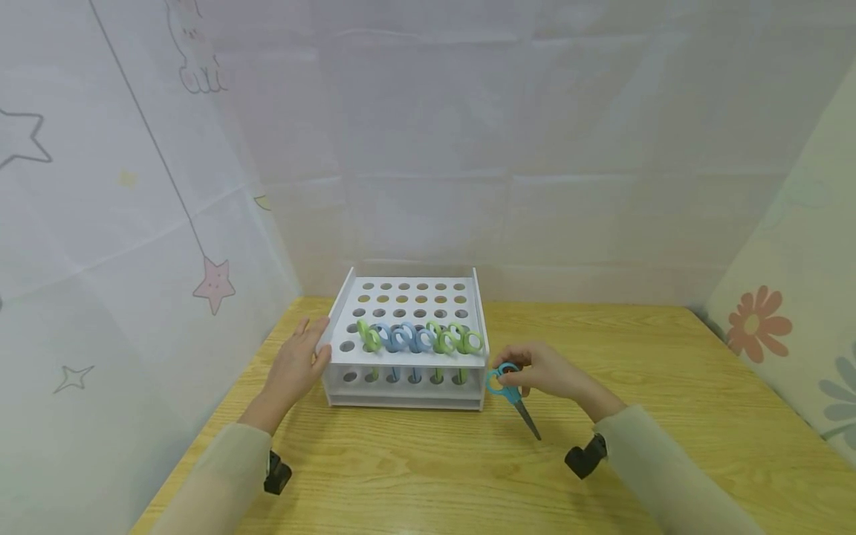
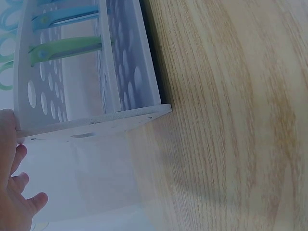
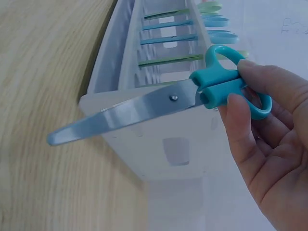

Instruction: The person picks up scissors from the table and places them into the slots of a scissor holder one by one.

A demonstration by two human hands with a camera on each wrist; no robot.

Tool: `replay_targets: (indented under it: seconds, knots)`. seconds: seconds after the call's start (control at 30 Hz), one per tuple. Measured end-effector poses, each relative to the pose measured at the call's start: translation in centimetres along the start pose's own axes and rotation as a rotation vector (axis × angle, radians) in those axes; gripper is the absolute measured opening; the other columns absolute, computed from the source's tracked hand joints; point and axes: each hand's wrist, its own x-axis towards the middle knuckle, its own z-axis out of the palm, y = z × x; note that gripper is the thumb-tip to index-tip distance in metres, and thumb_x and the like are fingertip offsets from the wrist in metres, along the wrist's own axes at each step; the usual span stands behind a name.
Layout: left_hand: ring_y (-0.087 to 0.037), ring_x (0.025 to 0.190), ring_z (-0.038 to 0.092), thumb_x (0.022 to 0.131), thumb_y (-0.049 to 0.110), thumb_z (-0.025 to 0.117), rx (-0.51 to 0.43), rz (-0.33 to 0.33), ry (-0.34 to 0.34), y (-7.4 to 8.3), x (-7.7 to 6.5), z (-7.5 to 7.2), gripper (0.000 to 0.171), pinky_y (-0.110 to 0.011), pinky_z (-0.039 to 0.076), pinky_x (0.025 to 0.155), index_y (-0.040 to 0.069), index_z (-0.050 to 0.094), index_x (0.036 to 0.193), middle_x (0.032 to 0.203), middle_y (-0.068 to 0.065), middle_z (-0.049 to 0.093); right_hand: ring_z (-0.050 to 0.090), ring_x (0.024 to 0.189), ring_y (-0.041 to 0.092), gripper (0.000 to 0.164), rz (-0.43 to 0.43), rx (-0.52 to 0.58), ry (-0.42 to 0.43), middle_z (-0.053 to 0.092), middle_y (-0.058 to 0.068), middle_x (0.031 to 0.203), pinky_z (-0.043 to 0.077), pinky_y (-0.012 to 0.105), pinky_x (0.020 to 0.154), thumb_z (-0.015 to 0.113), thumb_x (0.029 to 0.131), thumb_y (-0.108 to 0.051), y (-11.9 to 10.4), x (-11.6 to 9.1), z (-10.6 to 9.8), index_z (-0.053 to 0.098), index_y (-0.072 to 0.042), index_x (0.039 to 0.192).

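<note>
A white rack with rows of round holes stands on the table. Several scissors hang handles-up in its front part: green scissors on the left, blue scissors in the middle, more green scissors on the right. My left hand rests against the rack's left side wall, its thumb at the front edge. Just beyond the right side wall, my right hand pinches a pair of teal scissors by the handle loops. Their metal blades are together and slant downward, away from the rack.
Wood-grain table surrounds the rack. Pale printed sheets enclose the back and both sides. Further back, the rack's upper panel has holes without scissors. A black wrist camera sits below each sleeve.
</note>
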Motion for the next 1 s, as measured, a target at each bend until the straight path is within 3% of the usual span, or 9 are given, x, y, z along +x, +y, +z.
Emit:
replay_targets:
  seconds: [0.13, 0.23, 0.77, 1.0]
  knots:
    - [-0.042, 0.13, 0.026, 0.091, 0.016, 0.049, 0.0, 0.0, 0.007, 0.0, 0.0, 0.0, 0.051, -0.058, 0.025, 0.101, -0.001, 0.039, 0.137, 0.136, -0.019, 0.043, 0.057, 0.065, 0.028, 0.021, -0.018, -0.006, 0.02, 0.064, 0.009, 0.083, 0.052, 0.033, 0.051, 0.064, 0.087, -0.016, -1.0, 0.5, -0.1, 0.063, -0.004, 0.103]
    - [-0.041, 0.129, 0.027, 0.09, 0.015, 0.051, 0.005, 0.005, 0.017, 0.1, 0.0, 0.0, 0.05, -0.058, 0.026, 0.1, -0.002, 0.04, 0.136, 0.135, -0.019, 0.044, 0.057, 0.065, 0.022, 0.02, -0.026, -0.023, 0.032, 0.063, 0.006, 0.083, 0.052, 0.033, 0.052, 0.064, 0.087, -0.016, -1.6, 0.9, -0.2, 0.063, -0.003, 0.102]
    - [-0.041, 0.13, 0.027, 0.09, 0.014, 0.051, 0.014, 0.004, 0.011, 0.1, 0.1, 0.0, 0.05, -0.058, 0.026, 0.1, -0.002, 0.039, 0.137, 0.135, -0.019, 0.045, 0.058, 0.068, 0.03, 0.018, -0.07, 0.03, 0.1, 0.064, 0.007, 0.084, 0.053, 0.035, 0.054, 0.065, 0.085, -0.01, -5.1, 3.4, -0.8, 0.063, 0.001, 0.1]
    - [-0.041, 0.13, 0.027, 0.09, 0.014, 0.051, 0.013, 0.001, 0.014, 0.1, 0.0, 0.1, 0.05, -0.059, 0.027, 0.099, -0.001, 0.039, 0.137, 0.135, -0.018, 0.045, 0.061, 0.068, 0.024, 0.02, -0.105, 0.051, 0.107, 0.065, 0.01, 0.087, 0.054, 0.039, 0.059, 0.064, 0.086, -0.009, -6.5, 4.4, -0.9, 0.062, 0.004, 0.101]
